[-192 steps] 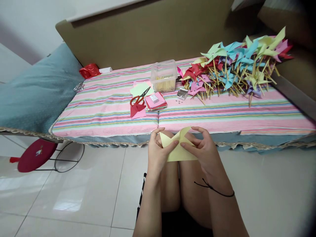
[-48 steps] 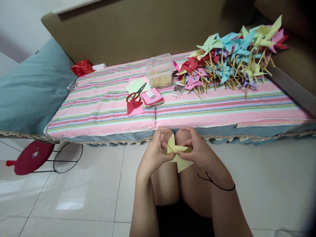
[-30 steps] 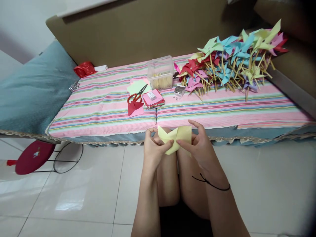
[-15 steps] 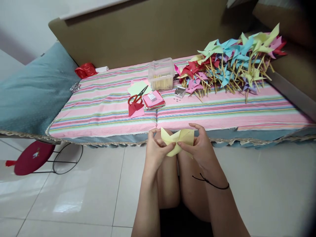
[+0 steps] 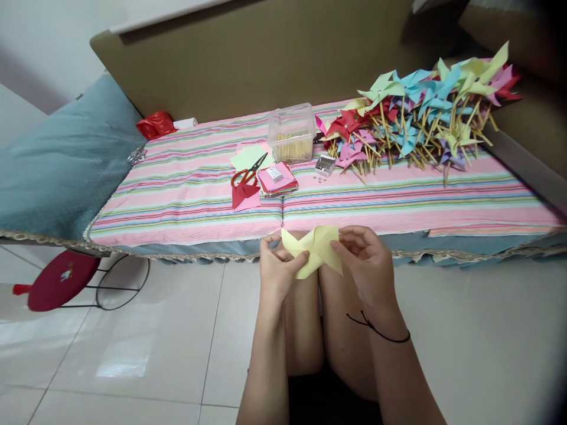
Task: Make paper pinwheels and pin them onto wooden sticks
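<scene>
As the strip is read from its left end, a dark red stool (image 5: 64, 282) is seen on the tiled floor (image 5: 163, 342), below a blue cushion (image 5: 66, 165). Against the sofa back (image 5: 248, 65), a red bag (image 5: 156, 125) is placed beside a white roll (image 5: 185, 123). Farther right on the striped cloth (image 5: 190, 189), orange-handled scissors (image 5: 251, 170) are laid between a folded red piece (image 5: 243, 193) and pale green sheets (image 5: 248, 158), next to a stack of coloured squares (image 5: 287, 178).

In front of the seat, above the lap, a yellow paper (image 5: 316, 251) is held, its flaps curled into points. Its left part is pinched by the left hand (image 5: 279, 268), with the thumb pressed near the middle. By the right hand (image 5: 370, 260), the outer right edge is pinched between thumb and fingers; half a second ago that thumb was set at the centre, against the other. The gathered middle is thus judged to be secured from the left alone, while a flap can be adjusted from the right.

Beyond, sticks are kept in a clear box (image 5: 283, 121), and pinwheels (image 5: 406, 139) are heaped at the far right.
</scene>
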